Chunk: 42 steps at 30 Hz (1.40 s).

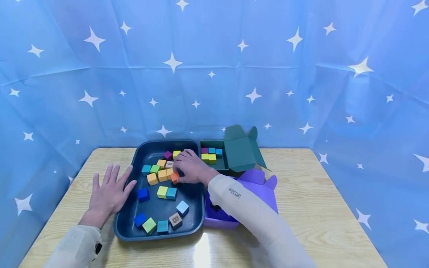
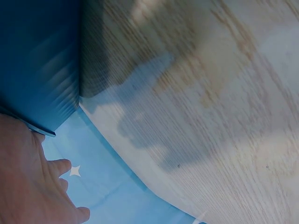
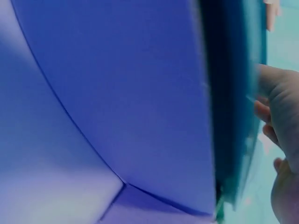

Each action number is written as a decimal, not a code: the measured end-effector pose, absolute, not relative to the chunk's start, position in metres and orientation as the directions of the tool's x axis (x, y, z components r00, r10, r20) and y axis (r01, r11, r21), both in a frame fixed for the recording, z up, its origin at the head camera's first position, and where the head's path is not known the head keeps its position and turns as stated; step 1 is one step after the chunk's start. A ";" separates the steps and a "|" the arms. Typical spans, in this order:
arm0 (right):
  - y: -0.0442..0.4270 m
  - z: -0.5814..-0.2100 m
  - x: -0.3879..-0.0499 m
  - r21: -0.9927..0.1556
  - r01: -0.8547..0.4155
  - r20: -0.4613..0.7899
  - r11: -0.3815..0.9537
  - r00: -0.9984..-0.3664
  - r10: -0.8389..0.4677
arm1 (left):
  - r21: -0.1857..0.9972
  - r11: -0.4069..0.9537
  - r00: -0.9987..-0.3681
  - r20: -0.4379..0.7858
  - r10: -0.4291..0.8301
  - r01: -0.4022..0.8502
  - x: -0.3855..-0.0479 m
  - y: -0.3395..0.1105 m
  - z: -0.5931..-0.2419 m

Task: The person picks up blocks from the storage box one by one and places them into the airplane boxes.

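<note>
Right hand (image 1: 192, 168): light-orange cubes (image 1: 162, 175) are obstructing left of the fingers; between fingers and pale-blue cube (image 1: 182, 208), rounded dark-blue tray (image 1: 188, 194) is lying bare.

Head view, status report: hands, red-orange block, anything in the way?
Left hand spread beside tray. Right hand at red-orange block inside it, grip unclear. Right sleeve crosses purple box, hiding part of it.

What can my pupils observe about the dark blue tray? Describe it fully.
The dark blue tray is a rounded rectangle with raised walls, and looks like plastic or coated metal. It lies on the table, open side up, holding coloured blocks scattered across its floor. The left hand appears to touch its left rim; the right hand reaches over its right side. A green box and a purple box stand close along its right.
</note>
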State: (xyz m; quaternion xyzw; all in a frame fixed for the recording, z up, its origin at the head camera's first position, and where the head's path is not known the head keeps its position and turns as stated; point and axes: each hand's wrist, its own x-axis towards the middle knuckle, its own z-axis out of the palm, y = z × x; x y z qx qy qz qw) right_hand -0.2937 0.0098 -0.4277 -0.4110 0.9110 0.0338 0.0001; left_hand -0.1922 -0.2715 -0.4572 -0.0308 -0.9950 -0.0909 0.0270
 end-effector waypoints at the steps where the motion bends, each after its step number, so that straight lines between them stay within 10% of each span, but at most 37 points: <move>1: 0.011 -0.425 -0.294 0.054 -0.747 -0.022 0.662 -0.664 -0.747 | 0.181 0.981 -0.997 0.061 0.056 0.066 -0.192 -0.272 -0.457; 20: 0.081 -0.384 -0.327 -0.071 -0.567 0.062 0.821 -0.824 -0.564 | 0.185 0.980 -0.995 0.075 0.061 0.074 -0.192 -0.271 -0.457; 42: 0.132 -0.401 -0.343 0.044 -0.404 0.004 0.914 -0.914 -0.405 | 0.185 0.980 -0.995 0.080 0.061 0.075 -0.192 -0.273 -0.460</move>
